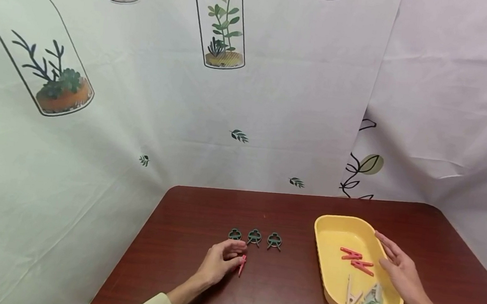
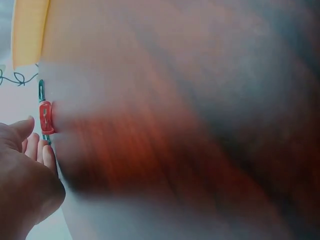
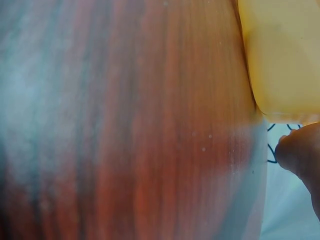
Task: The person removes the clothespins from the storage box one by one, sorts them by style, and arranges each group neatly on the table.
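My left hand (image 1: 218, 260) is low over the table, its thumb and fingers spread around a small red clothespin (image 1: 242, 265). In the left wrist view the red clip stands just past the fingertips, with a gap between it and the thumb. Right behind the hand, three dark green clips (image 1: 254, 237) form a row, the leftmost partly covered by the fingers. My right hand (image 1: 402, 276) rests at the right side of a yellow tray (image 1: 323, 261), fingers fairly straight along the rim and thumb over it.
Inside the tray lie two red clothespins (image 1: 362, 267), a whitish clothespin (image 1: 352, 296) and pale green clips (image 1: 373, 298). The dark red-brown table (image 1: 281, 297) ends at the back against a white cloth (image 1: 276, 100) printed with plants.
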A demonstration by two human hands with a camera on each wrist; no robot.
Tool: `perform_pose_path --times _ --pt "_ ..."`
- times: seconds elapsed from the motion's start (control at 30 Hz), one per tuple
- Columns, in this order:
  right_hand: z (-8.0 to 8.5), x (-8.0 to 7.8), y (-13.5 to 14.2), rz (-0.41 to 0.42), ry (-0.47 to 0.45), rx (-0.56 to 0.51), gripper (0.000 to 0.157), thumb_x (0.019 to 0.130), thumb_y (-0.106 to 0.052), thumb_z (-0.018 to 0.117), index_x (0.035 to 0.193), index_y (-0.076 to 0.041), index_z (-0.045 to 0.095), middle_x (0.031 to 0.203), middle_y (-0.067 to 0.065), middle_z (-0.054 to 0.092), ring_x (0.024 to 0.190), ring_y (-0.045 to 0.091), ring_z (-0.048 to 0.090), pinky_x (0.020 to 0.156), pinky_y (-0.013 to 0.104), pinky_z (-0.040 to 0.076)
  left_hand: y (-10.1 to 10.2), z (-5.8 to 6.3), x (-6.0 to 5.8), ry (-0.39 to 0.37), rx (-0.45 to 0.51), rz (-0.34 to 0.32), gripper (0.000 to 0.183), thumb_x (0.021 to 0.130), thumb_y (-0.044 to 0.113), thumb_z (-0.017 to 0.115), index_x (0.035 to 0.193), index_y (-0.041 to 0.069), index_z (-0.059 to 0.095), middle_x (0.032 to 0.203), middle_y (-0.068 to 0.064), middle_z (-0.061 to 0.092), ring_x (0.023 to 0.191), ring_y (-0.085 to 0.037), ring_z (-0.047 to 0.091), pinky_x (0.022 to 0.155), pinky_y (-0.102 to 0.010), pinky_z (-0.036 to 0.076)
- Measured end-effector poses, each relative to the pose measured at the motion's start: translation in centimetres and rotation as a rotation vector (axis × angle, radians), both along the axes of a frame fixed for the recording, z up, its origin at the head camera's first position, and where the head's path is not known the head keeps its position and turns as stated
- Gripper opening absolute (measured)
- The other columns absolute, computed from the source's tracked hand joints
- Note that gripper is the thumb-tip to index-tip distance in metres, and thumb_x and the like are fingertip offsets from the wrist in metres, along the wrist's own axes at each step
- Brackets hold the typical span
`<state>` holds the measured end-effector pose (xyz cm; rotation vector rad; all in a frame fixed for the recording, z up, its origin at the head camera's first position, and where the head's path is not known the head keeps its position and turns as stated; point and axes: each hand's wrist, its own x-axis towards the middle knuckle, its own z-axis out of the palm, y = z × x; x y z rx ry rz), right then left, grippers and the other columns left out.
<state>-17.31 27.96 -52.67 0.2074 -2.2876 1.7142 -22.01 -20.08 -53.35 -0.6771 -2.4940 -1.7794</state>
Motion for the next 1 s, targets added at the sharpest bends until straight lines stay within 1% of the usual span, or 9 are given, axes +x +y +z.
perform_pose_path --times 0.07,0.17,0.33,0.47,0.57,0.7,0.83,0.93,1.0 --pt "-0.03 0.03 -0.01 -0.005 -0.008 0.006 0.056 0.107 0.006 0.049 0.161 0.004 0.036 0.154 -0.028 0.043 0.120 -0.027 0.044 0.086 0.007 0.050 0.07 -0.13 -0.07 0.009 -0.006 -0.012 0.033 0.094 -0.003 0.078 0.126 -0.006 0.070 0.120 -0.019 0.076 0.113 -0.035 0.072 0.096 -0.034 0.059" --pt "-0.09 0.11 -0.01 -0.016 -0.024 0.022 0.055 0.108 0.003 0.049 0.161 0.005 0.035 0.159 -0.022 0.042 0.120 -0.027 0.044 0.088 0.006 0.049 0.14 -0.18 -0.09 0.018 -0.025 -0.010 0.031 0.094 -0.003 0.078 0.124 -0.005 0.072 0.118 -0.017 0.076 0.110 -0.032 0.073 0.093 -0.030 0.059" --pt "-0.11 0.19 0.07 -0.029 -0.048 0.045 0.056 0.109 0.001 0.048 0.162 0.004 0.034 0.164 -0.014 0.039 0.119 -0.028 0.042 0.088 0.007 0.049 0.18 -0.05 -0.04 0.041 -0.081 0.020 0.026 0.094 -0.001 0.079 0.119 -0.001 0.074 0.113 -0.012 0.078 0.104 -0.024 0.075 0.088 -0.026 0.059" --pt "-0.05 0.20 0.15 -0.030 -0.052 0.045 0.056 0.109 0.001 0.049 0.162 0.004 0.033 0.164 -0.014 0.039 0.119 -0.028 0.043 0.088 0.008 0.050 0.19 0.11 0.05 0.055 -0.140 0.059 0.021 0.094 0.004 0.081 0.114 0.003 0.075 0.106 -0.005 0.079 0.096 -0.016 0.076 0.084 -0.025 0.060" --pt "-0.01 0.25 0.19 -0.031 -0.051 0.046 0.056 0.108 0.001 0.049 0.162 0.003 0.034 0.163 -0.015 0.040 0.119 -0.028 0.043 0.087 0.009 0.051 0.16 0.17 0.08 0.054 -0.163 0.082 0.019 0.094 0.007 0.081 0.112 0.005 0.076 0.102 -0.002 0.079 0.092 -0.014 0.076 0.081 -0.025 0.059" --pt "0.02 0.30 0.22 -0.027 -0.049 0.039 0.056 0.108 0.002 0.051 0.162 0.003 0.036 0.161 -0.018 0.041 0.118 -0.027 0.045 0.085 0.009 0.052 0.05 0.15 0.07 0.056 -0.163 0.116 0.018 0.093 0.005 0.082 0.110 0.004 0.076 0.100 -0.002 0.079 0.090 -0.014 0.075 0.078 -0.024 0.059" --pt "0.00 0.30 0.27 -0.021 -0.049 0.033 0.056 0.108 0.002 0.050 0.162 0.003 0.035 0.161 -0.019 0.040 0.117 -0.027 0.045 0.085 0.008 0.052 -0.11 0.10 0.08 0.061 -0.142 0.150 0.018 0.091 0.003 0.082 0.108 0.003 0.076 0.098 -0.006 0.079 0.088 -0.014 0.076 0.078 -0.023 0.059" --pt "-0.02 0.26 0.26 -0.023 -0.059 0.037 0.056 0.109 0.002 0.049 0.162 0.004 0.034 0.165 -0.011 0.038 0.117 -0.028 0.044 0.085 0.008 0.051 -0.22 0.07 0.10 0.058 -0.124 0.172 0.018 0.091 0.001 0.083 0.107 0.002 0.076 0.097 -0.009 0.079 0.087 -0.014 0.076 0.078 -0.023 0.059" --pt "-0.03 0.22 0.23 -0.023 -0.069 0.039 0.056 0.109 0.001 0.049 0.162 0.004 0.034 0.168 -0.001 0.036 0.117 -0.028 0.044 0.085 0.008 0.051 -0.30 0.08 0.09 0.058 -0.115 0.188 0.018 0.090 0.000 0.083 0.106 0.002 0.076 0.097 -0.009 0.079 0.087 -0.014 0.076 0.077 -0.023 0.059"
